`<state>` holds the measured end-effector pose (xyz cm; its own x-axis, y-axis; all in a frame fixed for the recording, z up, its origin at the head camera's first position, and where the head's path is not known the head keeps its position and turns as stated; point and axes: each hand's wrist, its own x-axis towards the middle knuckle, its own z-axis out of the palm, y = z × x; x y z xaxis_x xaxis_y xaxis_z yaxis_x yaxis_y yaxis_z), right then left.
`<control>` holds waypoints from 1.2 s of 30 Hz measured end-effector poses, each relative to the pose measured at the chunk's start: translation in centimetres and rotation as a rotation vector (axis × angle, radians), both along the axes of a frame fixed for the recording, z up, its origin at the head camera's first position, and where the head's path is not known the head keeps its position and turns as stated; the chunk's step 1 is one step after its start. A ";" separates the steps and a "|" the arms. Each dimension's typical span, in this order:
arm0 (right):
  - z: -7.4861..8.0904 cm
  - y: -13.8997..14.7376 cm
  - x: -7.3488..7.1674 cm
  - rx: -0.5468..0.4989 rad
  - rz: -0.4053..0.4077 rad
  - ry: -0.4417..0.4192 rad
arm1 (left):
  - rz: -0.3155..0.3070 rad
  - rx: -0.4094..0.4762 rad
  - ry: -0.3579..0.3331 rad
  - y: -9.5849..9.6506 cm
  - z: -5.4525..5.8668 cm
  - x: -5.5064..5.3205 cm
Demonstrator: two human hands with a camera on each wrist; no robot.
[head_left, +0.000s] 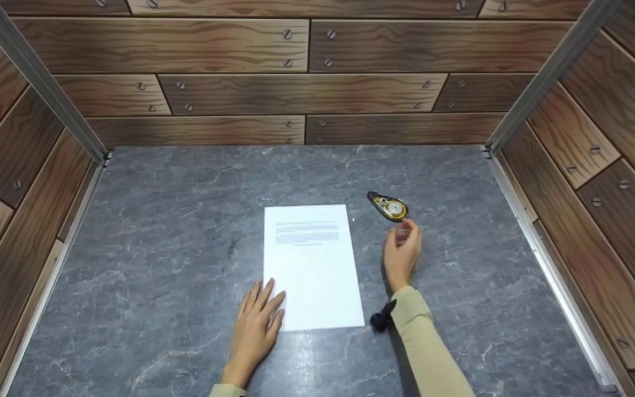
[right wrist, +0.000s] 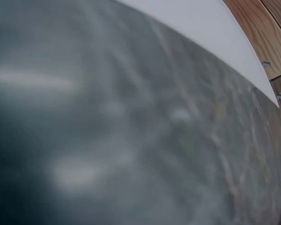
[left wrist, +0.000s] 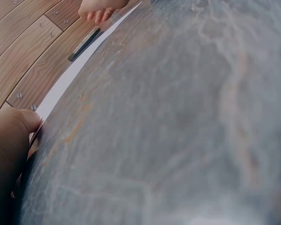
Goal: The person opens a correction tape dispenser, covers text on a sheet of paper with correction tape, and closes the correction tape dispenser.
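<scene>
A white sheet of paper [head_left: 317,286] with several printed lines near its top lies on the table in the head view. My left hand [head_left: 257,325] rests with spread fingers over its lower left edge; the left wrist view shows the thumb [left wrist: 28,119] at the sheet's edge. Right of the sheet lies a correction tape dispenser [head_left: 388,207], black and yellow with a pale round wheel. My right hand [head_left: 402,253] is just below its rounded end, fingers loosely bent, fingertips close to it. The left wrist view shows those fingers hanging near the dispenser [left wrist: 84,44], not around it.
The grey marbled table [head_left: 157,264] is bounded by wood-patterned walls [head_left: 240,47] at the back and both sides. Metal posts stand at the back corners. A small black ball-shaped piece [head_left: 379,322] hangs by the right sleeve, near the sheet's lower right corner.
</scene>
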<state>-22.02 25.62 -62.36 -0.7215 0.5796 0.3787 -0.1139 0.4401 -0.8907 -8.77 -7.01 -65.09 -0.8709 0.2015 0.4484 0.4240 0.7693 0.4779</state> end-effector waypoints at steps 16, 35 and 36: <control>-0.8 2.7 -3.8 0.306 0.031 -0.176 | 0.003 0.015 0.016 0.1 0.1 0.0; -0.1 3.2 -4.6 0.471 0.205 -0.466 | 0.016 -0.015 0.007 0.1 0.2 -0.2; -0.1 3.2 -4.6 0.459 0.197 -0.452 | 0.016 -0.015 0.007 0.1 0.2 -0.2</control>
<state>-26.61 28.78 -62.46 -0.9426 0.2734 0.1916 0.1093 0.7949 -0.5968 -8.93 -6.93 -64.88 -0.8709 0.1942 0.4515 0.4149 0.7828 0.4637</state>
